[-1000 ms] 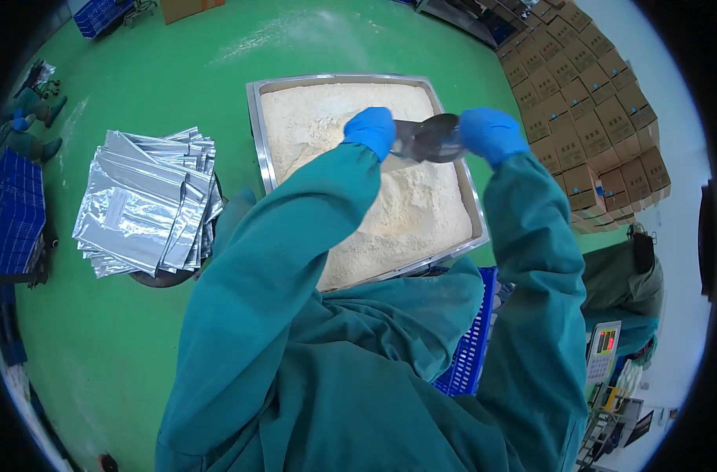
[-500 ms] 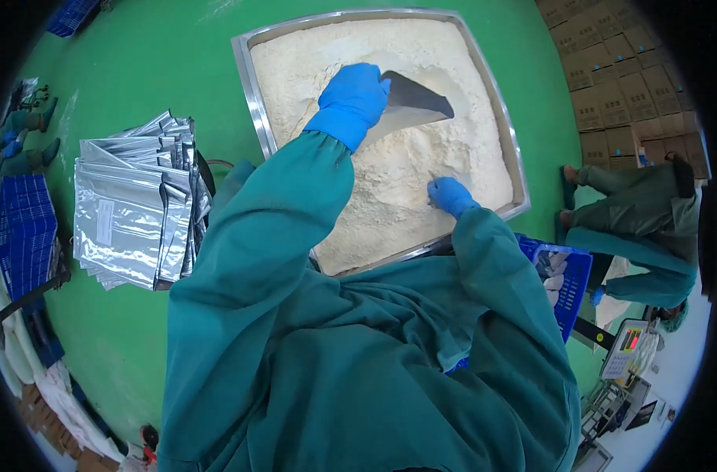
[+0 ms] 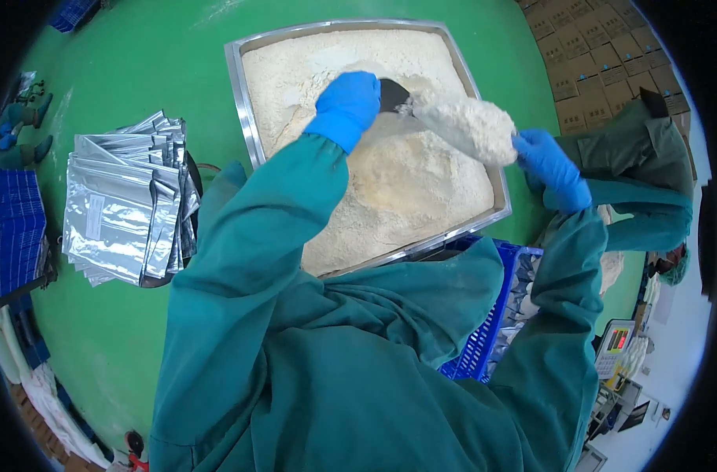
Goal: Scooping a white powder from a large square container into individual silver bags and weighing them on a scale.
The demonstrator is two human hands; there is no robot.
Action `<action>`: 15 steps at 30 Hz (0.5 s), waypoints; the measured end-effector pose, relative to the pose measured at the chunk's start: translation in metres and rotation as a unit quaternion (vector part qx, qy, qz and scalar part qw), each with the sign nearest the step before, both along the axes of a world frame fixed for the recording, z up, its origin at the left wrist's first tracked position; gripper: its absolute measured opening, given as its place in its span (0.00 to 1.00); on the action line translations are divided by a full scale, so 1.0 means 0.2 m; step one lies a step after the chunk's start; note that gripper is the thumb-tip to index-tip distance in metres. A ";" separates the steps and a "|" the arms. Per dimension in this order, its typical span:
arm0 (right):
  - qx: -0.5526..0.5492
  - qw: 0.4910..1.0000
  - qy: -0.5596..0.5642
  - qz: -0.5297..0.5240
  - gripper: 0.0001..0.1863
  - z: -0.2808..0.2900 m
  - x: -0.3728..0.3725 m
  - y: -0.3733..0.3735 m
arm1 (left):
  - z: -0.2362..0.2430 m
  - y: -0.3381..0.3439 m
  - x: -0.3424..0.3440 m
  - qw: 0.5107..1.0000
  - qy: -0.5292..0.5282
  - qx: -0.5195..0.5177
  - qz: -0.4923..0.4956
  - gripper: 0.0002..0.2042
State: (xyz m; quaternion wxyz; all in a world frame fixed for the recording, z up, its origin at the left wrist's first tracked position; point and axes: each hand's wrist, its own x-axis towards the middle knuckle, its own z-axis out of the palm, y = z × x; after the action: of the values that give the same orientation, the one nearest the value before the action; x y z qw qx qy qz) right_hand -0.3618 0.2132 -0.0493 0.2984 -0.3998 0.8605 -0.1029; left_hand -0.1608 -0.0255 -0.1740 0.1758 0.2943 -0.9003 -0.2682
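Note:
My left hand, in a blue glove, is closed on a silvery foil bag whose dark mouth gapes to the right. The bag is held over a big metal tray filled with cream-coloured powder. My right hand, also gloved in blue, grips the end of a scoop at the tray's right side. White powder is heaped on the scoop and hides most of it. The scoop's far end points at the bag's mouth.
A stack of silver foil bags stands at left. Close to my body on the right is a blue crate. A person in green is at the right, near cartons and a scale. Blue crates stand far left.
My right hand has come up out of the powder and moved right, bringing up a loaded scoop. The bag stays in my left hand. The person at the right has shifted.

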 end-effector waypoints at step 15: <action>0.155 0.899 0.377 0.162 0.17 0.33 0.18 -0.29 | 0.00 0.03 0.05 0.998 -0.016 0.055 0.020 0.15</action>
State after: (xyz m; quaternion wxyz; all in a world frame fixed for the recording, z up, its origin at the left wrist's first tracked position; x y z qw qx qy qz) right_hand -0.3264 0.1558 0.0163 0.0229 -0.4908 0.8373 0.2398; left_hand -0.1511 -0.0201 -0.1746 0.1502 0.3260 -0.8807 -0.3092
